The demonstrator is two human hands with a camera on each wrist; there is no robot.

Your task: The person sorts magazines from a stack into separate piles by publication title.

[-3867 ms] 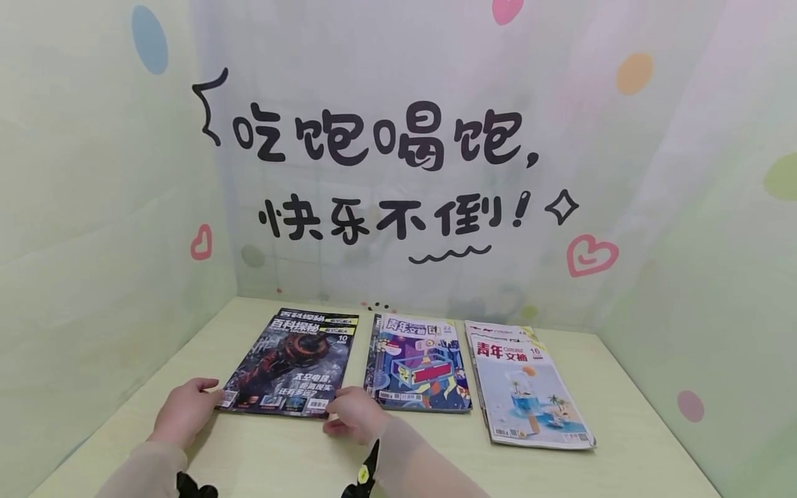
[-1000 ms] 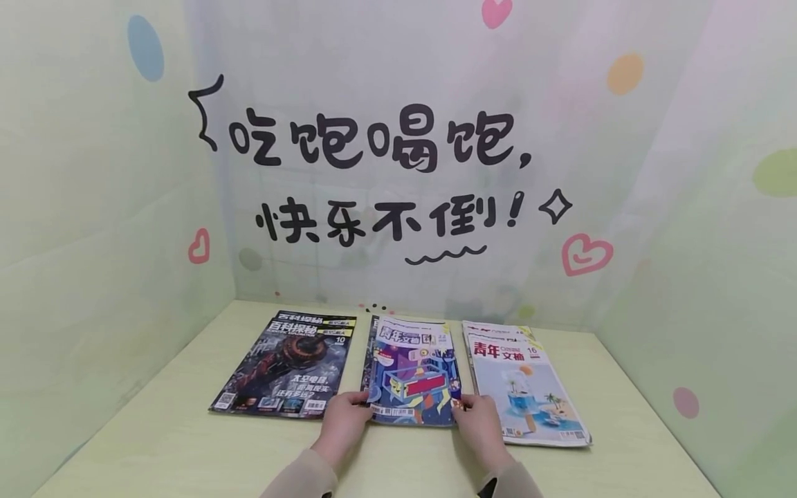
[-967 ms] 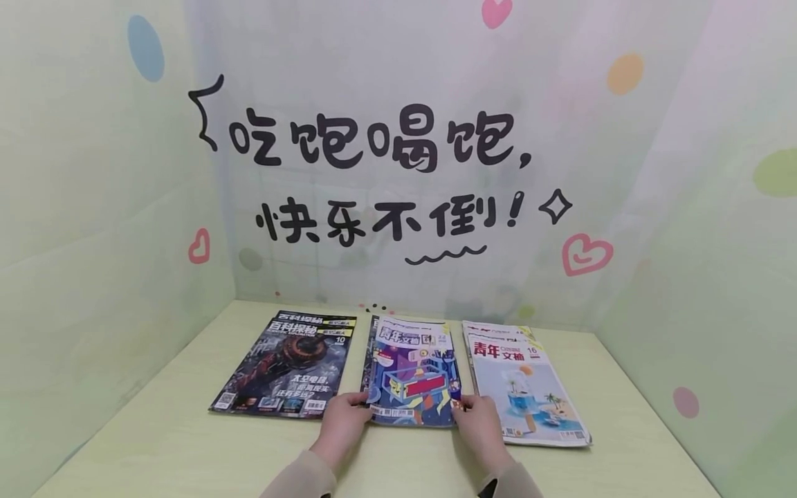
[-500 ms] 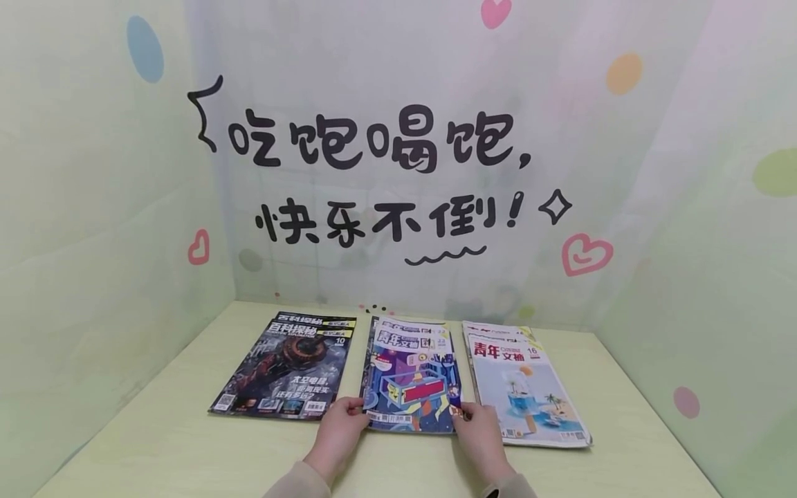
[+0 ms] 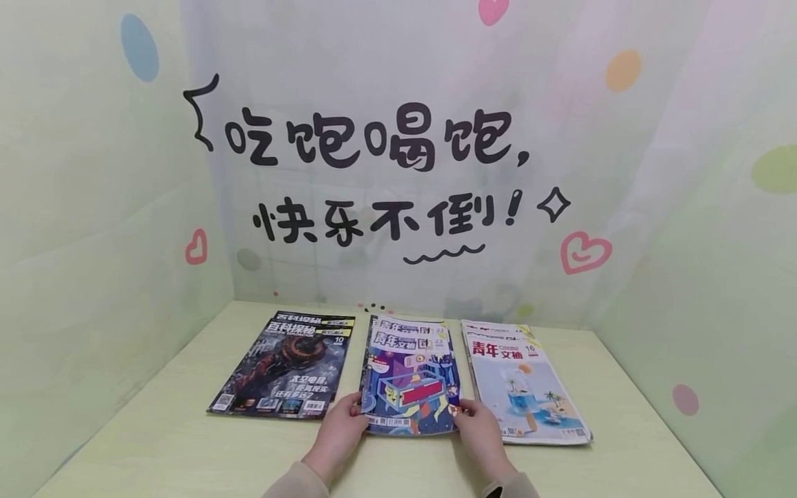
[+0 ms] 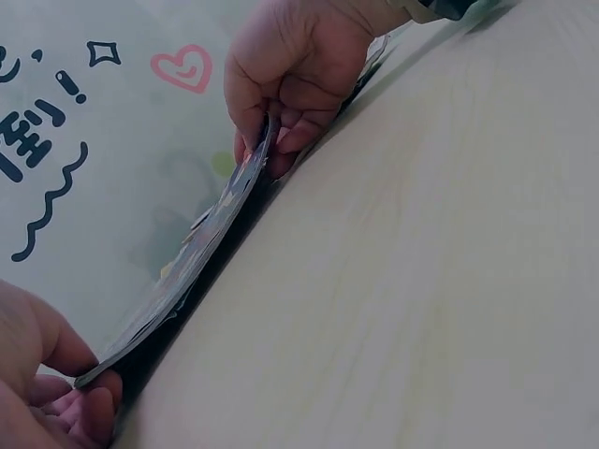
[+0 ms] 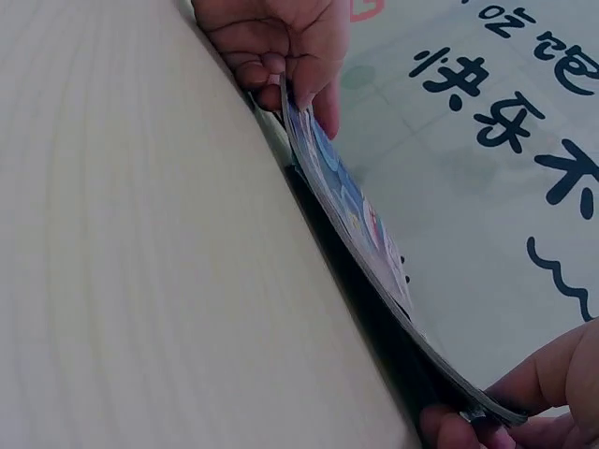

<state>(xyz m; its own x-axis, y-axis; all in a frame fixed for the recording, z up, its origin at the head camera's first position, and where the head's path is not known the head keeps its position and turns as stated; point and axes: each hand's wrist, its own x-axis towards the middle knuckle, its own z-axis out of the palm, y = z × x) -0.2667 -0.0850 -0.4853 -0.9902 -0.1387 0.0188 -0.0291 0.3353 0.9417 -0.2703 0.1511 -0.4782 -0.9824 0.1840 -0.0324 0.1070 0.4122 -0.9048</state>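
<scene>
In the head view, my left hand point(image 5: 338, 432) and right hand point(image 5: 483, 436) pinch the two near corners of a purple and blue magazine point(image 5: 414, 384) in the middle pile. Another magazine point(image 5: 405, 325) with the same kind of white title band lies beneath, its top strip showing at the far side. Both wrist views show the held magazine's near edge point(image 6: 220, 229) raised off the table and sagging between the hands. Thumbs lie on the cover and fingers curl underneath. A dark gap point(image 7: 360, 299) shows below that edge.
Left of the held magazine lies a pile of dark magazines point(image 5: 292, 370), close to my left hand. To the right is a pile topped by a pale beach-scene magazine point(image 5: 523, 387), beside my right hand. A printed curtain point(image 5: 398, 277) stands behind the pale table point(image 5: 156, 449).
My hands have gone from the dark left pile to the middle one. Over the last second the held magazine has slid towards me, uncovering the top of the magazine below.
</scene>
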